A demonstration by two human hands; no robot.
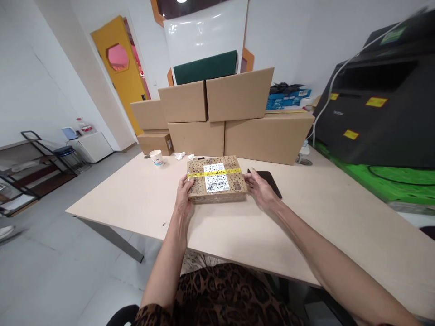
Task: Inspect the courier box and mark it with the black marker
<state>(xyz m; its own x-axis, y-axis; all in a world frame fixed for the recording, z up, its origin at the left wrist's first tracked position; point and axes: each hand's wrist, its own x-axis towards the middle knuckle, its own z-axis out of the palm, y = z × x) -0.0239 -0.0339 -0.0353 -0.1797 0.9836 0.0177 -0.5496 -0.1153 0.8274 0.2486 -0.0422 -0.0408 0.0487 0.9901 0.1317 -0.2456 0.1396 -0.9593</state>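
Note:
A flat brown cardboard parcel [199, 185] with a white label and a strip of yellow tape lies in front of me on the pale wooden table [217, 226]. My left hand [184, 192] grips its left edge, with the thumb near the top and the fingers along the side. At the right edge, my right hand [260, 185] touches the parcel with its fingers spread a little. Just beyond and partly behind my right hand lies a dark flat object [272, 183].
Large cardboard boxes [260, 138] are stacked along the table's back, topped by a dark green box [205, 68]. A paper cup [157, 157] and crumpled tissue [179, 155] stand at the back left. A big black machine [380, 108] is at the right.

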